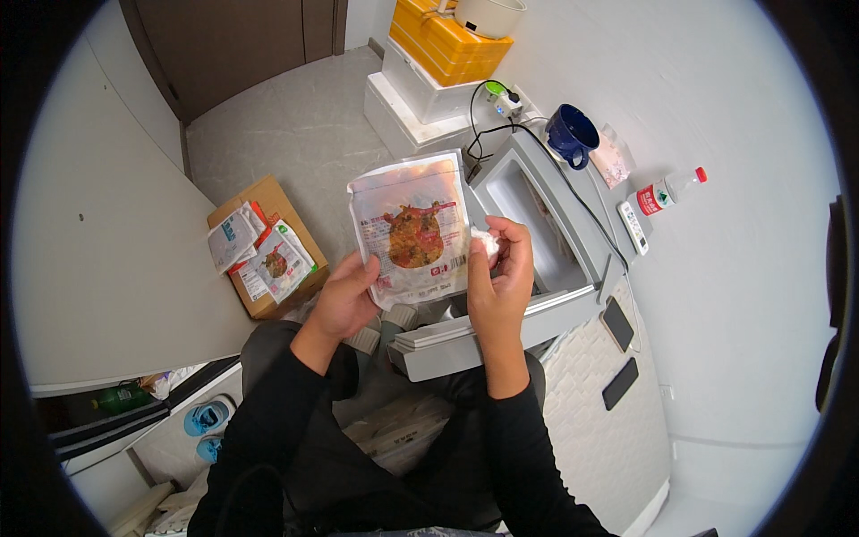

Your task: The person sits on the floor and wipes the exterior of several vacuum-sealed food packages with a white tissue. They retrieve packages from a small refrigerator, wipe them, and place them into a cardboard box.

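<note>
My left hand (pixel 345 299) grips the lower left edge of a sealed plastic food pouch (pixel 413 231), thumb on its front. The pouch is held up before me; it bears writing, a barcode and reddish-brown food in a shaped window. At its right edge, my right hand (pixel 500 282) pinches a crumpled white tissue (pixel 484 243) between thumb and fingers. Behind the right hand stands a small grey refrigerator (pixel 570 191) with its door (pixel 443 356) swung out towards my knees. Packets show dimly along the inner wall of its compartment (pixel 523 221).
To the left, a cardboard box (pixel 295 235) holds several food packets (pixel 275 265). White foam boxes (pixel 429 101) are stacked beyond. A blue mug (pixel 572 134), plastic bottle (pixel 664 194) and remote control (pixel 633 228) lie right, near a black cord (pixel 570 181). Two smartphones (pixel 619 382) rest on a mattress (pixel 590 443).
</note>
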Demonstrator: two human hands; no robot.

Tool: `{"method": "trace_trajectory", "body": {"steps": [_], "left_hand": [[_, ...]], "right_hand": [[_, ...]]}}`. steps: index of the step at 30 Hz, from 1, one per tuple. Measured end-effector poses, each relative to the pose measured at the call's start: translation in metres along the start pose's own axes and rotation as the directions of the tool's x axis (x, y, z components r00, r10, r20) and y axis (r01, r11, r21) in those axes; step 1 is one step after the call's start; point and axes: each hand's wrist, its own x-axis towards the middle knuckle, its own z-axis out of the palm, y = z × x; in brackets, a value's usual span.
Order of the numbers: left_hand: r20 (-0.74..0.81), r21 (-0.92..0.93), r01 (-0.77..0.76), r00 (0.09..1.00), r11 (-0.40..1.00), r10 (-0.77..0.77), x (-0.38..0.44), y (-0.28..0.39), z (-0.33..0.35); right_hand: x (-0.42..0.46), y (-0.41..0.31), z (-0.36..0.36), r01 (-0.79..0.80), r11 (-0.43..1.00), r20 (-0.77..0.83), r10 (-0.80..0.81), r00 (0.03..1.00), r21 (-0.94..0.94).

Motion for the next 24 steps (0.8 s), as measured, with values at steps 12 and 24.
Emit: {"method": "trace_trajectory", "body": {"steps": [12, 24], "left_hand": [[0.045, 0.051, 0.010, 0.999, 0.999, -0.013, -0.004, -0.005, -0.001], [0.048, 0.255, 0.193, 0.976, 0.948, -0.211, -0.003, -0.007, 0.005]], "right_hand": [[0.000, -0.017, 0.008, 0.386, 0.922, 0.347, -0.351, 0.870, -0.035], [0.007, -0.008, 0.004, 0.259, 0.921, 0.028, -0.262, 0.965, -0.291]]}}
